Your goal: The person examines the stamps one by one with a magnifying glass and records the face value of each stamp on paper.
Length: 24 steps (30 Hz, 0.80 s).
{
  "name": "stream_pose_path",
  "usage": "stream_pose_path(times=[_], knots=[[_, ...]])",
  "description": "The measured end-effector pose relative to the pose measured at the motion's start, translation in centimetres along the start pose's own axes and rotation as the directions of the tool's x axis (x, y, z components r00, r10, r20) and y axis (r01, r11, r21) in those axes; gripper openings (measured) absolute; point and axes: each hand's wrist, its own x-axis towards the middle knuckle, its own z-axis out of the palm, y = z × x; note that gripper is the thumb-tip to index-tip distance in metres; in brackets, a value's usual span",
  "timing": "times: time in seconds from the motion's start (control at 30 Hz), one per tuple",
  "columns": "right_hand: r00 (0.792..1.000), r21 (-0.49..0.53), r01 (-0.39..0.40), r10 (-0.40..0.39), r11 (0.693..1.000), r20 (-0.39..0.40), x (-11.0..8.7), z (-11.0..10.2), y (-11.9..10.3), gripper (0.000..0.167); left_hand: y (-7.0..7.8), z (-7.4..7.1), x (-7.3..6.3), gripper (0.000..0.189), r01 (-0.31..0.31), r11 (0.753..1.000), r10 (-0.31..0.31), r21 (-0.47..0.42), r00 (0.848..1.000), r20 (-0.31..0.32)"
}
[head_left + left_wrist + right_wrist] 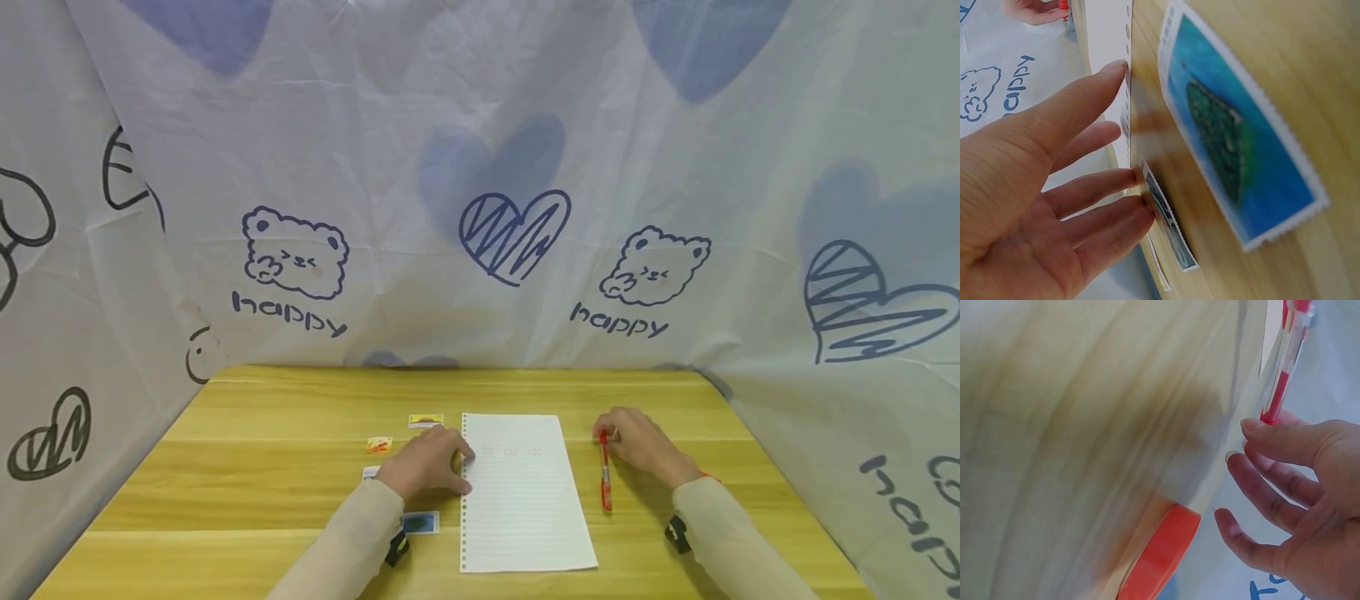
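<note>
A lined sheet of paper [525, 517] with punched holes down its left side lies on the table, faint red numbers near its top. My left hand [426, 463] is at the sheet's left edge, its fingers loosely spread with the thumb tip right at the holes. Below that hand in the left wrist view are a blue stamp [1235, 137] with a green island and a darker stamp [1171, 219]. To the right of the sheet, my right hand [637, 440] pinches the end of a red pen [1285, 378] between thumb and index finger; the other fingers are loosely bent.
Past my left hand lie a yellow stamp [426, 421] and a red-and-yellow stamp [379, 445]. An orange-red object [1163, 550] with a curved side sits by my right wrist. Printed cloth [465, 333] hangs behind the wooden table [285, 467].
</note>
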Motion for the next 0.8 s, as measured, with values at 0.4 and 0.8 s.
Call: stream_pose_path(times=[0.4,0.8], knots=[[0.998,-0.055,0.051,-0.052,0.997,-0.021,-0.25,0.10,0.37,0.026,-0.06,0.04,-0.04,0.048,0.019,1.000,-0.019,-0.016,1.000,0.024],[0.997,-0.067,0.083,-0.083,0.994,-0.004,0.00,0.10,0.89,0.030,0.11,-0.27,-0.02,0.047,-0.001,1.000,0.001,-0.018,1.000,0.012]])
